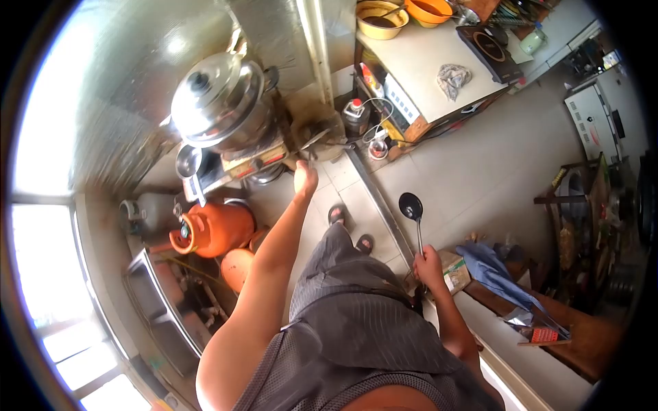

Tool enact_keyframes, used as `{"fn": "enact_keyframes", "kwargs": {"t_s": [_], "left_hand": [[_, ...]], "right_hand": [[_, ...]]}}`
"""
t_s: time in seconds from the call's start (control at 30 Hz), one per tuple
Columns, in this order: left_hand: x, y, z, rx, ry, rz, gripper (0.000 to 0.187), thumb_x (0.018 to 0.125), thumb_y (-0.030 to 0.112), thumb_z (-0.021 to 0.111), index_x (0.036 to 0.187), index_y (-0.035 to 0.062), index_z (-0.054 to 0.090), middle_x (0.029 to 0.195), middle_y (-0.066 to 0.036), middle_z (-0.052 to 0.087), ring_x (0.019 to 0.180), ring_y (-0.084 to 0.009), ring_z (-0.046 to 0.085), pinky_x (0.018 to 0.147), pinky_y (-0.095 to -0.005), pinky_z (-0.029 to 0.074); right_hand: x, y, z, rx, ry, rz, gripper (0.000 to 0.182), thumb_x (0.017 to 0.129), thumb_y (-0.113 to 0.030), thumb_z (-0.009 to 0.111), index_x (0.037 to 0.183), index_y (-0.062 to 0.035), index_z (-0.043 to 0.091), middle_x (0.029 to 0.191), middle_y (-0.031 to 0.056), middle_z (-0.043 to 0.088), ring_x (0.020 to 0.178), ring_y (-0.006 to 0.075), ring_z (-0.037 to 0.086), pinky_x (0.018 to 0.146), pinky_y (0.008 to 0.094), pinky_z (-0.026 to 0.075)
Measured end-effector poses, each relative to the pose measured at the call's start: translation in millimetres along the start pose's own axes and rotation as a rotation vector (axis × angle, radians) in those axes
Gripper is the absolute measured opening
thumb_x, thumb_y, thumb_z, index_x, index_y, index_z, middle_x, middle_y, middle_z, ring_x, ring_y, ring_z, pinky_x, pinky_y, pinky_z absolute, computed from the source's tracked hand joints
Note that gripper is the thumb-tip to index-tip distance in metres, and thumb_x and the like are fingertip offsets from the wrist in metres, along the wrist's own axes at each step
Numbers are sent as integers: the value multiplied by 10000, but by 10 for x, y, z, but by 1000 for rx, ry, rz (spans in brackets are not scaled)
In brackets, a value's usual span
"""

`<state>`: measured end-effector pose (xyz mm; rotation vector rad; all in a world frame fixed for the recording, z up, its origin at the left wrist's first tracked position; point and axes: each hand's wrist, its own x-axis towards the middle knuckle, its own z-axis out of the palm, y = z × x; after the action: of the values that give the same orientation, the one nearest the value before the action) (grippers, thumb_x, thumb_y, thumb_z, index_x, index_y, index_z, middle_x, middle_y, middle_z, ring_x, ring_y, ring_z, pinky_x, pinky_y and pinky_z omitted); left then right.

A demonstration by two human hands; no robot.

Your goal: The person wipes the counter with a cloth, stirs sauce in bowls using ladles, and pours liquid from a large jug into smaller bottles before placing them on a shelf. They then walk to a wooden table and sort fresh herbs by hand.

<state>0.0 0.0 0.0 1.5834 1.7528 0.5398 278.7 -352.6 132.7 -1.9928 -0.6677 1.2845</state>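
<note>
Ladle [410, 205] with a dark bowl is in our right hand [428, 266], whose fingers close around its handle, bowl pointing to the far side. Our left hand [306, 179] reaches beside the front of the stove [257, 163]; we cannot tell whether it is gripping anything. On the stove, at far left, we see a lidded metal pot [218, 103], with an orange gas cylinder [223, 229] on the nearer side. Across the far right, our worktop [418, 61] carries a crumpled cloth [454, 81], a black cooktop [489, 52] and two bowls [382, 20].
</note>
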Motion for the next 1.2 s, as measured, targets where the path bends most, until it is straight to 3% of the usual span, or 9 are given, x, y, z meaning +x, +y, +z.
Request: {"fn": "enact_keyframes", "kwargs": {"t_s": [0.13,0.3,0.37,0.5,0.6,0.8,1.0,1.1,1.2], "left_hand": [[742,-214,182,40,65,-115,350,886,199,502,1117,-56,434,993,-314,645,949,-482,632,870,-537,486],[1388,-103,830,382,-261,-152,470,891,314,470,1231,-6,414,1214,-310,546,1065,-434,607,839,-454,555],[1390,-306,990,423,-320,-149,533,876,316,466,1286,-22,433,1217,-316,552,1031,-435,624,864,-457,543],[1034,761,277,316,-492,-336,509,871,291,494,1255,-42,458,1142,-277,588,729,-361,694,692,-415,590],[837,356,370,329,-489,-282,463,875,263,495,1217,-48,497,1100,-267,610,603,-342,681,635,-415,585],[190,141,391,282,-446,-445,423,845,193,503,1180,-60,550,1022,-264,660,602,-340,686,573,-394,584],[-966,2,1315,142,-359,-589,408,825,171,529,1146,-77,576,965,-243,677,637,-314,694,542,-385,593],[-1475,1200,1536,-79,-160,-831,397,823,178,538,1125,-72,597,823,-198,686,656,-257,693,572,-377,608],[-1682,1466,1918,222,-239,-591,371,829,230,541,1084,-19,645,903,-207,691,803,-309,693,724,-430,575]], "right_hand": [[312,-193,52,-36,68,69,88,946,-117,519,907,-42,492,616,53,556,449,126,522,389,286,414],[1180,-1090,-498,-53,236,-52,91,923,-110,541,903,-33,498,635,72,583,474,138,555,415,300,438],[1561,-1205,-655,-229,347,-213,147,888,-134,580,897,-20,489,638,159,589,558,291,619,536,398,484],[2307,-2344,-1019,-315,493,-410,197,866,-160,618,972,-37,506,774,207,620,748,433,613,642,470,490],[3015,-2882,-1380,-380,551,-574,247,854,-144,615,1049,-37,508,853,217,637,801,438,618,683,486,492],[4715,-4024,-1999,-536,579,-762,454,802,-119,587,1227,22,517,1174,265,585,1116,401,559,955,437,462],[6167,-4874,-2387,-700,319,-750,390,817,-88,552,1195,5,549,1107,257,616,1042,400,600,891,450,486],[6645,-4884,-2401,-725,154,-732,254,831,-95,551,1067,-1,566,1047,244,630,990,406,618,849,472,501],[6712,-4832,-2579,-825,166,-887,202,841,-111,575,1015,-9,583,1005,231,628,945,413,626,796,505,511]]}}
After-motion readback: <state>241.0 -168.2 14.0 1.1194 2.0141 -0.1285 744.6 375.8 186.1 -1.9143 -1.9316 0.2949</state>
